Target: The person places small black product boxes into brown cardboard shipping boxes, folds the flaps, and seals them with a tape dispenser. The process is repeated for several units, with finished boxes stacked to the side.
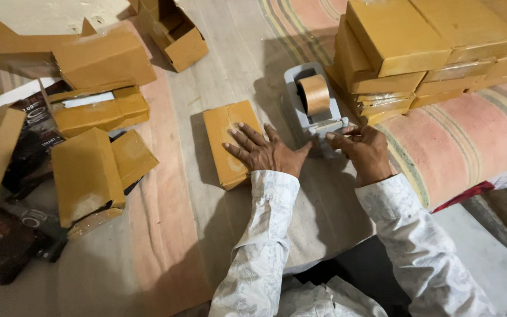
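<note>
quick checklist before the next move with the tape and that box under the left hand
1. Box held steady: ok. The left hand lies flat on the small brown box.
2. Tape end in hand: cannot tell. The right hand pinches at the front of the grey tape dispenser, but no strip shows.
3. Tape left on the brown tape roll: ok.
4. Box flaps shut: ok on the visible top; the part under the hand is hidden.
5. Room around the box: ok, bare cloth on all sides.
6. Box stack apart from the dispenser: ok.
</note>
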